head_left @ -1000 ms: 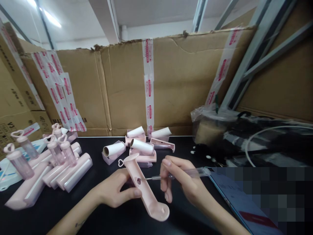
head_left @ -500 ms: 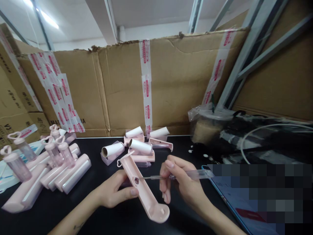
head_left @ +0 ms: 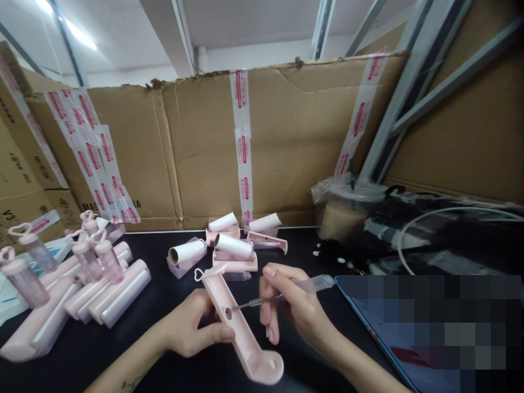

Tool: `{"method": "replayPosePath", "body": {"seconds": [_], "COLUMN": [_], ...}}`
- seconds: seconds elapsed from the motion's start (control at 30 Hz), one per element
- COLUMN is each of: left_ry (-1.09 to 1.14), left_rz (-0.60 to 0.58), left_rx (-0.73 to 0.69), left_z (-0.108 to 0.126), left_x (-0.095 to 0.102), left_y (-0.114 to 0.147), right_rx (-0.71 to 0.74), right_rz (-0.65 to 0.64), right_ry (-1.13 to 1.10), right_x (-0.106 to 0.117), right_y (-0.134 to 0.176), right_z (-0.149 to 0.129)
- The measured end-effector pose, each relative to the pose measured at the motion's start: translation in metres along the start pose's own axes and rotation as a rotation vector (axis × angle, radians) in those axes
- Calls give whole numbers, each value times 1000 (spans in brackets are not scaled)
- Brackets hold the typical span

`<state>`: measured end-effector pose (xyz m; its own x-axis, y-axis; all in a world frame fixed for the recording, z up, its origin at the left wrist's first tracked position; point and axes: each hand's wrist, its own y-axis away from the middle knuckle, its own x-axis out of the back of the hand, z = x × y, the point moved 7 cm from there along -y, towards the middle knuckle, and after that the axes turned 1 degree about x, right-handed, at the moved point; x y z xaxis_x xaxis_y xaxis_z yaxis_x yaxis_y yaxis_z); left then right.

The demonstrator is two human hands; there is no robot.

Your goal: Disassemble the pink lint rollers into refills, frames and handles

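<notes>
My left hand point(head_left: 190, 323) is closed around the side of a pale pink trough-shaped plastic housing point(head_left: 245, 341), thumb on its near edge. The housing lies open side up and slanted, with a rounded end toward me and a round hole midway along. A pink heart-shaped loop point(head_left: 198, 274) shows beside its far end; what it joins is hidden. My right hand point(head_left: 290, 305) grips a thin screwdriver point(head_left: 261, 301) with a clear handle. Its shaft points left and its tip is at the edge of the hole; whether it touches anything there I cannot tell.
Behind the housing lie white rolls point(head_left: 233, 245) with pink housings and clear covers. Pink roller pieces point(head_left: 120, 295) and heart-topped clear tubes point(head_left: 109, 261) crowd the left. To the right are a blue-edged phone point(head_left: 368, 327) and a bagged drink cup point(head_left: 344, 215). A cardboard wall point(head_left: 204, 153) stands behind.
The screwdriver has tilted, its handle end higher, and my right hand has shifted slightly left. My left hand and the housing are nearly unchanged. The whole view has moved a little.
</notes>
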<state>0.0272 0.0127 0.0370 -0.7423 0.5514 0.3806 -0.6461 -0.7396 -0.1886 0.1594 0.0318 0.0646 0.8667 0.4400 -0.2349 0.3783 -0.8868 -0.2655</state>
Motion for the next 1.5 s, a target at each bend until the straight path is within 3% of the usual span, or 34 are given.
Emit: {"method": "replayPosePath", "body": {"seconds": [0.2, 0.63, 1.23, 1.5], "left_ry": [148, 192, 229, 284], "left_rz": [35, 67, 53, 26], "left_rx": [10, 73, 35, 29], "left_z": [-4, -18, -12, -8], "left_x": [-1, -2, 0, -2], "left_y": [-1, -4, -7, -8], "right_rx": [-33, -37, -58, -18], "right_rz": [19, 53, 95, 56], "right_ry": [-105, -183, -306, -288], "right_x": [-2, -2, -8, -10], "right_y": [-3, -6, -3, -2], "right_z": [13, 28, 40, 36]}}
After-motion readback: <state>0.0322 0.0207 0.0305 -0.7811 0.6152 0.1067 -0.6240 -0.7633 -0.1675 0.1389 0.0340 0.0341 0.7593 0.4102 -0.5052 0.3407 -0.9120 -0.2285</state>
